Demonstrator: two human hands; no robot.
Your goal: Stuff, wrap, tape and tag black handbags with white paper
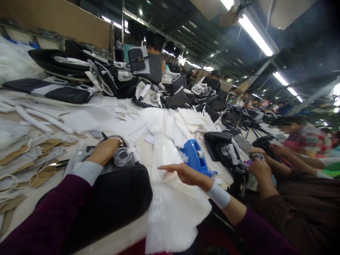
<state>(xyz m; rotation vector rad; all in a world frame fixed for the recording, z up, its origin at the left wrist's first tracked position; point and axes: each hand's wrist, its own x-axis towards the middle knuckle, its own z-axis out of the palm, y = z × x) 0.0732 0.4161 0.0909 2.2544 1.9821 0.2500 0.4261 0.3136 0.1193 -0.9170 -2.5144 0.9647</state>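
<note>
A black bag (119, 198) lies on the table in front of me, with a clear-plastic-wrapped coil (122, 156) and a padded handle at its top. My left hand (107, 150) reaches over the bag's top beside that handle; its fingers point away and are hidden. To the right, my right hand (183, 173) is held over a long white wrapping sheet (172, 219), index finger stretched out. Nothing shows in that hand; whether it touches the sheet is unclear. Just behind it stands a blue tape dispenser (195, 156).
Brown strips with white cords (47, 145) lie at left. Behind are white sheets (186, 118) and piled black bags (175, 99). Another wrapped bag (219, 145) sits right of the dispenser. At the right edge, a co-worker's hands (261, 168) handle a small item.
</note>
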